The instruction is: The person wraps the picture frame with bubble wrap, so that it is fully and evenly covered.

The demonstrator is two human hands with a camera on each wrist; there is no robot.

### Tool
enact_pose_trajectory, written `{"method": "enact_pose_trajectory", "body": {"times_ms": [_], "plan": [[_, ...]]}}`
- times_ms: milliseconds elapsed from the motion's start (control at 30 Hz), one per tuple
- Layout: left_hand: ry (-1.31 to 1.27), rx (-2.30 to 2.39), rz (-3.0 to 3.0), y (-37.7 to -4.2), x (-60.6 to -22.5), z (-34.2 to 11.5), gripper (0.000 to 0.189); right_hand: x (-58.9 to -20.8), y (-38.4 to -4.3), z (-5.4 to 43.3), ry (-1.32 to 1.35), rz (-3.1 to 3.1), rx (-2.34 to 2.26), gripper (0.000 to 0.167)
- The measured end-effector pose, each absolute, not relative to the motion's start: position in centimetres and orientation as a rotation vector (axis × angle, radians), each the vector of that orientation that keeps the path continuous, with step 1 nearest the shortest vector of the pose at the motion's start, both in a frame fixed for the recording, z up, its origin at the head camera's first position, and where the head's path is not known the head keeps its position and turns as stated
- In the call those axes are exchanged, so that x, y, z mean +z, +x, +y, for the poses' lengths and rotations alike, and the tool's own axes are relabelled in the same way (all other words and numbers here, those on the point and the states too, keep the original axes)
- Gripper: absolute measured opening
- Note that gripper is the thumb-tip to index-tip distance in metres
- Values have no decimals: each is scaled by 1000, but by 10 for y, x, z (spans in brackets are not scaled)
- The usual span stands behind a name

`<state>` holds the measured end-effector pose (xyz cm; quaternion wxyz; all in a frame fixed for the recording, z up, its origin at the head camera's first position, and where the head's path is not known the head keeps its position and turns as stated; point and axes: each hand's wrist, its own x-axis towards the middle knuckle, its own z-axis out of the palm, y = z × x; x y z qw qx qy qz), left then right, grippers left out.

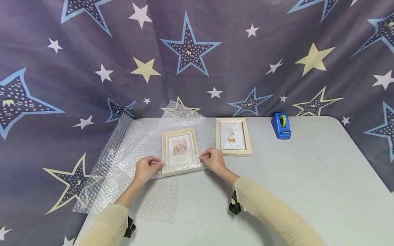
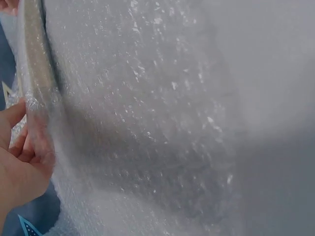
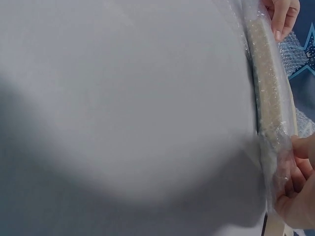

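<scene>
A light wood picture frame (image 1: 181, 147) with a pink picture lies on a sheet of bubble wrap (image 1: 138, 136). The sheet's near edge is folded up over the frame's near side. My left hand (image 1: 148, 168) pinches the folded bubble wrap at the near left corner, thumb on top. At the near right corner my right hand (image 1: 213, 159) pinches the same fold between thumb and fingers. Through the clear plastic, the wooden side of the frame (image 3: 266, 73) shows in the right wrist view. The left wrist view shows more bubble wrap (image 2: 138, 98) spread flat on the near side.
A second wooden picture frame (image 1: 233, 136) lies just right of the wrapped one. A blue tape dispenser (image 1: 281, 126) with green tape stands at the back right of the white table (image 1: 295, 177). Behind hangs a dark curtain (image 1: 227, 68) with stars, and bubble wrap reaches up against it.
</scene>
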<state>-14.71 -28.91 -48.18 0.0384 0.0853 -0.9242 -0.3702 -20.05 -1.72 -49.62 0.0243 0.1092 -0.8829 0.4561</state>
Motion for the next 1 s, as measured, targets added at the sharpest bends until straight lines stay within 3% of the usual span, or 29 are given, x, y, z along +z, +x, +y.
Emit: {"method": "enact_pose_trajectory", "body": {"times_ms": [267,500,600,1000], "plan": [[338,-1133,-2863,-149,-479,-284,25,-488,-197,-22,515,-2656,1231,6],[376,-1129,-2888,-149,-477,-281,26,-483,-191,-23,1166,-2552,835,20],[366,-1130,-2893,-148,-478,-282,27,-486,-190,-23,1317,-2534,751,23],[421,-1143,-2919,-151,-477,-283,28,-491,-201,-27,1183,-2783,638,51]]}}
